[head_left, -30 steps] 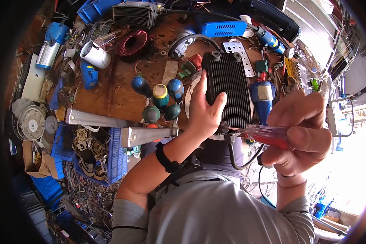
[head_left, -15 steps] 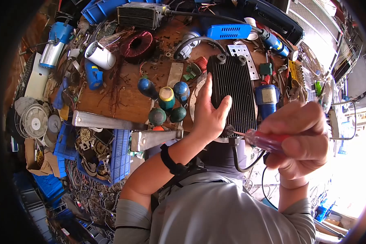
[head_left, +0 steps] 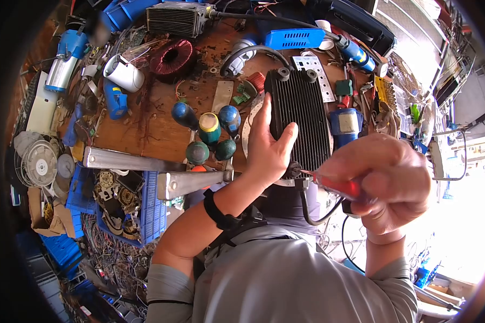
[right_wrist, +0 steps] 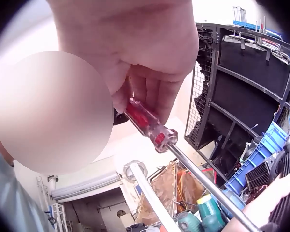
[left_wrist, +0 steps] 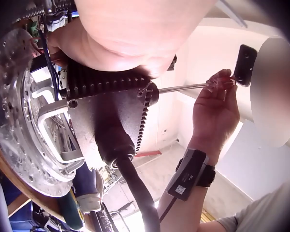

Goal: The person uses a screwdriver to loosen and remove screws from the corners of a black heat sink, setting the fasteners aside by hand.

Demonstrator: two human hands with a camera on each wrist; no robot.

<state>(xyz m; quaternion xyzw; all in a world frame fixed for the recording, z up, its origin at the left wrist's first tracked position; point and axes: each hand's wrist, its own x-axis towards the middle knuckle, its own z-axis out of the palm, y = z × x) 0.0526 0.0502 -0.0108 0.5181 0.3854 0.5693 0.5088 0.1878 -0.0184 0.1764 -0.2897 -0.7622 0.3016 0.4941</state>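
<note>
A black metal box with ridged cooling fins (head_left: 304,118) stands tilted at the bench's near edge. My left hand (head_left: 269,148) grips its left side, thumb over the fins and forefinger straight along the edge; the other fingers are hidden. A screwdriver with a clear red handle (right_wrist: 147,123) is pinched in my right hand (head_left: 390,180), slightly blurred in the head view. Its steel shaft (left_wrist: 183,88) reaches a round black fitting (head_left: 294,169) at the box's near left corner. A thick black cable (left_wrist: 135,193) leaves the box's end plate (left_wrist: 101,111).
Several screwdrivers with blue and green handles (head_left: 209,126) stand upright left of the box. Beyond lie a copper coil (head_left: 172,60), a blue vented cover (head_left: 295,38) and a perforated metal plate (head_left: 320,81). A blue crate (head_left: 155,207) of parts stands below the metal bars (head_left: 194,183).
My right fingers have shifted and turned around the screwdriver handle, its shaft staying at the corner fitting. My left hand keeps its hold on the box. The head view has swayed slightly.
</note>
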